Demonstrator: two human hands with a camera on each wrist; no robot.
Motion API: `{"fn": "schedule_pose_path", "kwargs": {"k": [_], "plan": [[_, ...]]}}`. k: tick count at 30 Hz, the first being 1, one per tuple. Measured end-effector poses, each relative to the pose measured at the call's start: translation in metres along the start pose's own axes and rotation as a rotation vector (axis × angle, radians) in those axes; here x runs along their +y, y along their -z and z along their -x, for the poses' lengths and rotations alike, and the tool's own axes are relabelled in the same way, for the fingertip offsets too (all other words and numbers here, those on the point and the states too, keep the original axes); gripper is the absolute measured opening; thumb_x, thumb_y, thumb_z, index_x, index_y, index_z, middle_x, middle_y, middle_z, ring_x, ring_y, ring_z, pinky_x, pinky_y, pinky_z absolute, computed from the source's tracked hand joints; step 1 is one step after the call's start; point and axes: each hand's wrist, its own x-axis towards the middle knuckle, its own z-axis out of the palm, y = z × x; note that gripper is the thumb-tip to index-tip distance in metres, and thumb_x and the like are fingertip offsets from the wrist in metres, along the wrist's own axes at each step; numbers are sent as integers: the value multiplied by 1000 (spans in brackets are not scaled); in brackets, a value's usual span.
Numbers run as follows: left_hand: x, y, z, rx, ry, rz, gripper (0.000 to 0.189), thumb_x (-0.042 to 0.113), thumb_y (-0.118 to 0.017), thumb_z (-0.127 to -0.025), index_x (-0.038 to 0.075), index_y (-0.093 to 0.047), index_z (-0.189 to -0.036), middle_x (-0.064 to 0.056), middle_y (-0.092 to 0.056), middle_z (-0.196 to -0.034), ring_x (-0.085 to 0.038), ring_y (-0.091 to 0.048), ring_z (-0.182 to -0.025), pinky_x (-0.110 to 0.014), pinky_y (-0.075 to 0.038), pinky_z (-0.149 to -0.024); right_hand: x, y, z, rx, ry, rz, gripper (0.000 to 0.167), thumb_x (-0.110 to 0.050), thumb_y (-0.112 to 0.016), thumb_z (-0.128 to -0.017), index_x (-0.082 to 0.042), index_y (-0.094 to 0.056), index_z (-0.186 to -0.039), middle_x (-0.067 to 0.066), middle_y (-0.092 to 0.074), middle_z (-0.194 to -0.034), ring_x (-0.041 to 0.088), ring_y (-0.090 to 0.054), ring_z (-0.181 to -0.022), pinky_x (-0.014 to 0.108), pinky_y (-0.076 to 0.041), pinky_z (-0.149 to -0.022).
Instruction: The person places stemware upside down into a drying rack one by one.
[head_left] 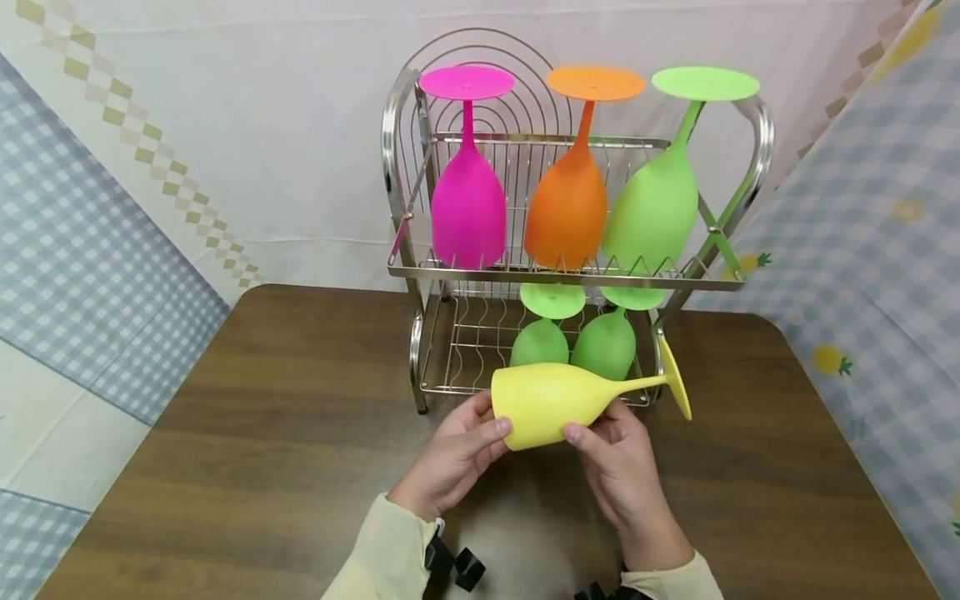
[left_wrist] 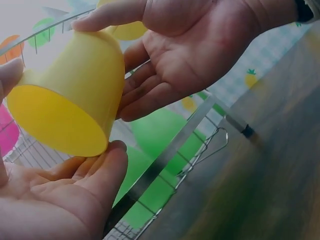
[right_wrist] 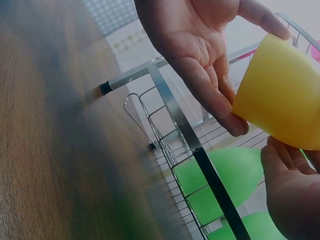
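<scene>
A yellow wine glass (head_left: 551,402) lies on its side in the air before the rack, its mouth to the left and its foot to the right. My left hand (head_left: 461,454) holds it at the rim, thumb on the near side and fingers beneath. With thumb and fingers my right hand (head_left: 618,471) grips the bowl near the stem. The left wrist view looks into the open mouth of the yellow glass (left_wrist: 65,110). Behind it, two green wine glasses (head_left: 603,343) stand upside down on the lower tier of the metal dish rack (head_left: 570,277).
On the upper tier a magenta glass (head_left: 468,208), an orange glass (head_left: 566,208) and a lighter green glass (head_left: 652,208) stand upside down. The rack sits at the back of a brown wooden table (head_left: 285,433). Checked cloth (head_left: 862,275) hangs at both sides.
</scene>
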Motion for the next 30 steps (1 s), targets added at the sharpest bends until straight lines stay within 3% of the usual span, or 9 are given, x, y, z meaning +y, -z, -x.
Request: {"fn": "schedule_pose_path", "kwargs": {"k": [7, 11, 17, 20, 24, 27, 30], "plan": [[4, 1, 0, 26, 8, -91, 68, 12, -65, -95, -6, -29, -151, -23, -45, -146, -24, -55, -125, -34, -46, -107, -2, 0, 0, 19, 3, 15, 46, 21, -57, -86, 0, -56, -128, 10, -65, -116, 16, -64, -101, 27, -57, -88], [8, 1, 0, 40, -21, -151, 72, 13, -70, -93, -4, -30, -151, -23, -43, -149, -31, -49, -132, -36, -44, -110, -4, 1, -1, 23, 18, 22, 48, 22, -57, -86, 0, -56, -128, 10, -65, -116, 16, -65, -102, 27, -57, -87], [19, 7, 3, 169, -106, -258, 74, 9, -70, -91, -3, -30, -152, -18, -39, -155, -34, -40, -142, -34, -41, -112, -4, 1, -2, 25, 24, 39, 50, 23, -57, -85, 1, -55, -130, 12, -65, -117, 17, -65, -103, 28, -58, -87], [25, 12, 4, 276, -204, -261, 67, 5, -68, -92, -1, -35, -150, -17, -44, -153, -31, -42, -141, -32, -41, -111, -5, 1, -2, 33, 15, 50, 50, 23, -58, -85, 1, -56, -130, 12, -65, -116, 17, -65, -103, 28, -58, -87], [30, 20, 4, 451, -425, -284, 57, -4, -64, -92, -1, -44, -146, -15, -52, -146, -26, -50, -136, -31, -43, -109, -7, 0, -1, 30, 13, 68, 51, 23, -60, -84, 2, -56, -130, 12, -65, -117, 18, -65, -103, 29, -58, -87], [34, 28, 3, 569, -575, -356, 55, -9, -63, -91, -2, -47, -143, -14, -56, -142, -24, -53, -133, -32, -44, -109, -7, -1, 0, 25, 18, 81, 51, 23, -60, -84, 2, -56, -131, 12, -65, -117, 18, -65, -104, 29, -58, -87], [37, 38, 3, 664, -634, -467, 56, -9, -65, -90, -2, -49, -143, -11, -58, -141, -20, -54, -132, -30, -43, -109, -7, -2, -1, 32, 18, 97, 51, 23, -60, -84, 3, -56, -131, 13, -65, -117, 18, -65, -103, 28, -58, -86]]}}
